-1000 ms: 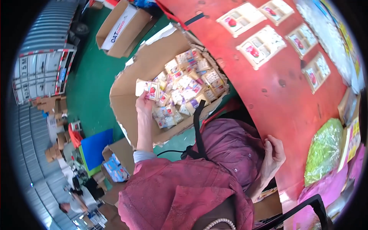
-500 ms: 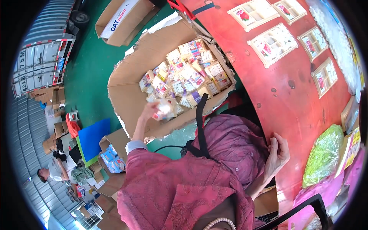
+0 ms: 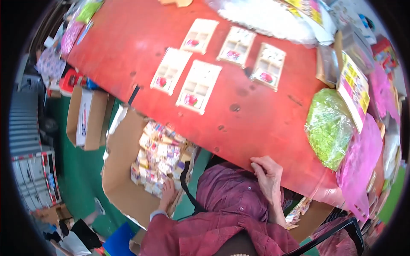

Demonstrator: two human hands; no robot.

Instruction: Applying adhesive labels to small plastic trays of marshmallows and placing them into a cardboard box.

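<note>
My left hand [image 3: 168, 194] reaches into a large cardboard box [image 3: 117, 187] on my left, its fingers apart at the near side of a heap of small wrapped packs [image 3: 160, 151]. No pack shows in its grasp. My right hand [image 3: 269, 174] rests at the near edge of the red table [image 3: 239, 141], fingers loosely bent and holding nothing. Beyond it on the tabletop lie several pale compartment trays [image 3: 198, 87], each with a red printed piece in one section and white pieces in some others.
A heap of white pieces [image 3: 260, 19] lies at the table's far side. At the right are a clear bag of green shreds [image 3: 326, 128] and a pink plastic bag [image 3: 363, 158]. Another cardboard box [image 3: 96, 119] stands on the green floor, with a truck [image 3: 32, 170] behind.
The view has turned toward the table. My left hand held a small wrapped pack over the box; now it is down at the heap with no pack visible in it. My right hand stays at the table edge.
</note>
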